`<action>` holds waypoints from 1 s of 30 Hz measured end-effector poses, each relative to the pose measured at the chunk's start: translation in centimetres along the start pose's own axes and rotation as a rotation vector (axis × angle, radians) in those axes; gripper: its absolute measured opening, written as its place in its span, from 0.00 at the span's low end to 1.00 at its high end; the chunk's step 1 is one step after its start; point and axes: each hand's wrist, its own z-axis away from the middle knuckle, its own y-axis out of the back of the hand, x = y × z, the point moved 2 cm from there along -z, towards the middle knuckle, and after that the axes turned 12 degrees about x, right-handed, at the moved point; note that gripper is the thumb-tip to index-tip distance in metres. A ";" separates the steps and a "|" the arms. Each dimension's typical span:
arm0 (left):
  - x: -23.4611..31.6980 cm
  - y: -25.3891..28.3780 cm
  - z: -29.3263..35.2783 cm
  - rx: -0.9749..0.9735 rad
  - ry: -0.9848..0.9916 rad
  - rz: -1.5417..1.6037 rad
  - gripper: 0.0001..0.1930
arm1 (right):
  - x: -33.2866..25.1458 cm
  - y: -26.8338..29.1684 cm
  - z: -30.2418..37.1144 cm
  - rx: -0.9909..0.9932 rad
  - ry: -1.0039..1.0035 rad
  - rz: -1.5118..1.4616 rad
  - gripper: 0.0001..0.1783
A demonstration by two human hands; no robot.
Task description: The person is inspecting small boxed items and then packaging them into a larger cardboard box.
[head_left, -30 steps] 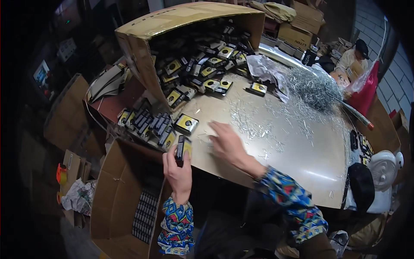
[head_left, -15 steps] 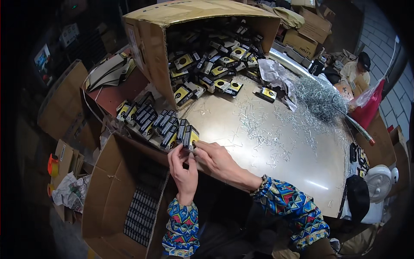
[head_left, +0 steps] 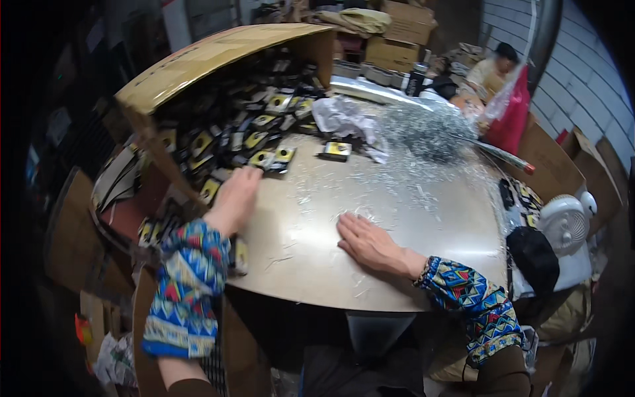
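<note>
My left hand reaches forward over the table, its fingers stretched out and slightly blurred. Its fingertips are close to a small black-and-yellow box at the edge of a heap; whether they touch cannot be made out. Beside that lies a similar box. My right hand lies palm down on the metal tabletop, fingers extended and holding nothing visible. Ahead of it are scattered thin silver wire pieces. Past my left forearm, a row of small boxes is partly hidden.
A large cardboard carton lies on its side, spilling the heap of boxes. Crumpled paper, a tangled pile of wire pieces and a single box lie farther back. On the right stands a white fan. A person sits beyond.
Both hands have come away from the small boxes at the table's near left edge. The left has moved forward toward the heap, the right rightward onto the tabletop. The view has shifted too.
</note>
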 end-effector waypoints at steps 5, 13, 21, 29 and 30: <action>-2.6 -7.0 -7.4 -0.124 -0.129 -0.318 0.36 | 6.7 3.4 3.7 -0.001 -0.138 0.177 0.26; -4.0 -7.6 -8.6 -0.212 -0.220 -0.378 0.28 | 13.3 5.0 6.1 -0.087 -0.492 0.166 0.28; -2.4 -6.7 -5.0 -0.351 -0.065 -0.014 0.23 | 13.4 5.9 6.9 -0.128 -0.611 0.212 0.29; 0.8 -7.4 -8.3 -0.107 -0.086 0.222 0.27 | 11.6 3.3 4.3 -0.133 -0.452 0.147 0.32; 0.3 -9.0 -8.7 -0.102 -0.138 0.248 0.30 | 11.0 2.8 3.4 -0.175 -0.417 0.086 0.32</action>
